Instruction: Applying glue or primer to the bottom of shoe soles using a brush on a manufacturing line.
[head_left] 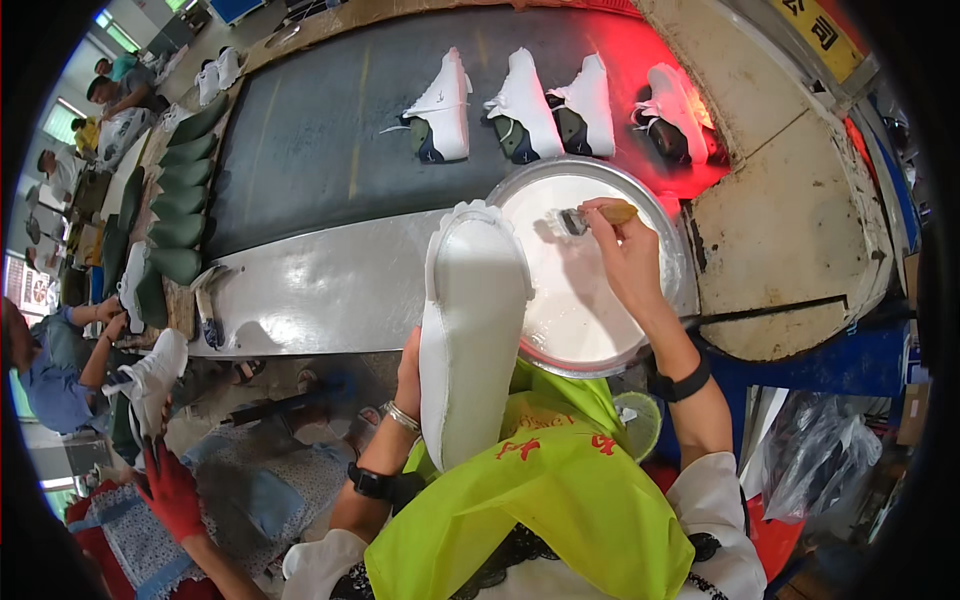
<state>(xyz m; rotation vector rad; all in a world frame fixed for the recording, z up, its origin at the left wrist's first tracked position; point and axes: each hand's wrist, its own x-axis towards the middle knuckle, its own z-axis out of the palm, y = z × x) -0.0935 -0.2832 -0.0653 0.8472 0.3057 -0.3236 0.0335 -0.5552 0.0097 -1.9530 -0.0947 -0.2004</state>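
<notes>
White shoe upper [473, 330], underside turned to camera, scalloped edge at its upper end, stands lengthwise at frame centre | Brush [573, 222], wooden-handled, bristle end pointing left over the basin, right of centre | Round metal basin [675, 265], just right of the shoe, holds smooth white liquid [580, 310]

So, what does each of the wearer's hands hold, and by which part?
Left hand: the white shoe upper, at its left side, grip mostly hidden. Right hand: the brush, by its wooden handle.
</notes>
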